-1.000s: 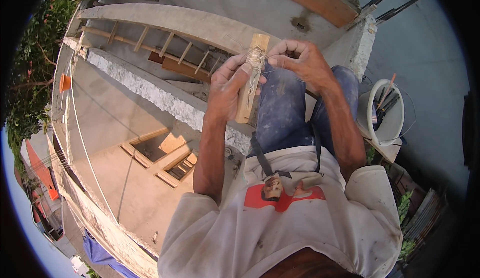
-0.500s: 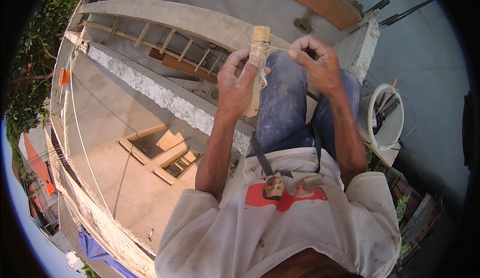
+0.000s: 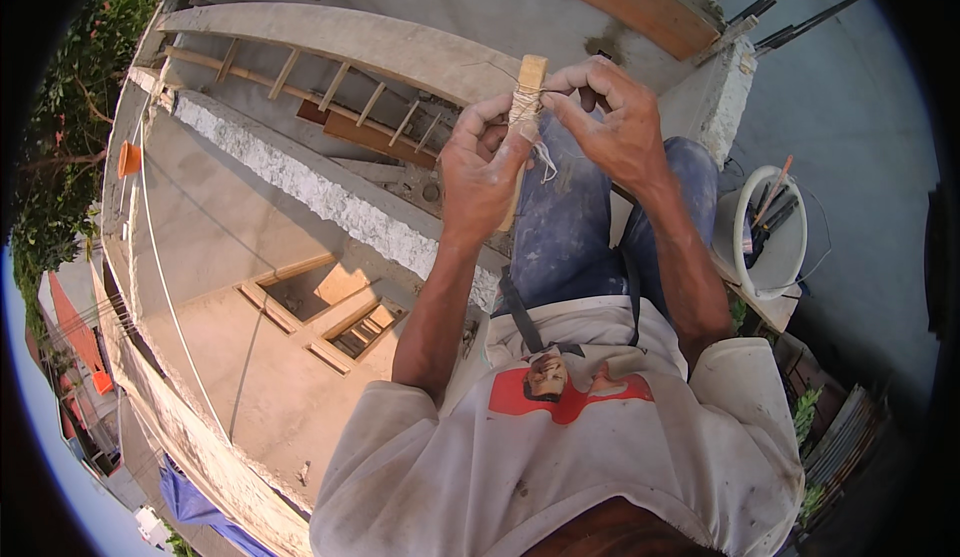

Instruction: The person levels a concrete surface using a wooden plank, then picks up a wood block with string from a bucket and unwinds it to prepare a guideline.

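My left hand (image 3: 485, 172) is closed around a short wooden stick (image 3: 533, 69) held upright above my left thigh. Pale string (image 3: 524, 107) is wound in many turns about the stick's upper part, and a loose white tuft (image 3: 545, 162) dangles below the winding. At the right side of the winding, my right hand (image 3: 610, 122) pinches the string close to the wood, thumb against bent fingers. A thin dark end, wire or string, sticks out to the left of the stick's top.
A white bucket (image 3: 790, 267) with tools stands at my right. Left of me runs a rough concrete wall edge (image 3: 300, 182), with a wooden ladder (image 3: 285, 72) beyond it. A framed opening (image 3: 300, 327) lies lower down. Rebar (image 3: 800, 32) juts out at the far right.
My right hand has moved left, closing on the stick, and the stretched length of string between them has shortened. The stick has shifted slightly right and tilted.
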Demonstrator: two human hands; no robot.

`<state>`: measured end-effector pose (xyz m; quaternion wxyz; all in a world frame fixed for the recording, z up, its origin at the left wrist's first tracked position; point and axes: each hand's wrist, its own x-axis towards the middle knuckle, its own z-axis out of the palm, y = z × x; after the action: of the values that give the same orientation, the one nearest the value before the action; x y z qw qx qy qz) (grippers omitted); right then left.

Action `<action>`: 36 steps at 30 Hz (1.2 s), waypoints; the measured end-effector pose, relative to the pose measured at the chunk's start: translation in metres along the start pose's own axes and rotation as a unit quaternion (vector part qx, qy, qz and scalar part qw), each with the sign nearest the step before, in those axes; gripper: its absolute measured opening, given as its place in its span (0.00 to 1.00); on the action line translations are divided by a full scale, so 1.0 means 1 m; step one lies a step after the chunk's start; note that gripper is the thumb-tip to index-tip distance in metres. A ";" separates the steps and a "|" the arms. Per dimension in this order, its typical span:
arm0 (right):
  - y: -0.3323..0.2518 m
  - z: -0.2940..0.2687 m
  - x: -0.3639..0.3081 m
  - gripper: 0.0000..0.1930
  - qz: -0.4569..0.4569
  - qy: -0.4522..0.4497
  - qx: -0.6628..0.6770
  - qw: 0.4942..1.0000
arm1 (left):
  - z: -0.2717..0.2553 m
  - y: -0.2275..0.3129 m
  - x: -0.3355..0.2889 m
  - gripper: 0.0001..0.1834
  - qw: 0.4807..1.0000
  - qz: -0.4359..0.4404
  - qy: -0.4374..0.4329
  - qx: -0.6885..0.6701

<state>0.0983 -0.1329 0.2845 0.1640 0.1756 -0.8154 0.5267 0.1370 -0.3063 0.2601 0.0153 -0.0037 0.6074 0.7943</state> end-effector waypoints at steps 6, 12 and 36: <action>0.003 0.004 0.005 0.10 -0.138 0.025 -0.009 0.990 | 0.003 0.006 -0.001 0.16 0.994 -0.084 -0.007 -0.073; 0.002 0.008 0.005 0.10 -0.193 -0.004 -0.015 0.981 | 0.004 0.002 0.000 0.17 0.979 -0.118 0.024 -0.168; -0.001 -0.023 -0.028 0.13 0.252 0.013 0.210 0.945 | 0.012 0.005 0.009 0.19 0.968 -0.116 -0.034 -0.218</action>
<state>0.1254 -0.1087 0.2820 -0.0041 -0.0116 -0.7017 0.7124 0.1283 -0.2962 0.2682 0.1264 -0.0503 0.4138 0.9001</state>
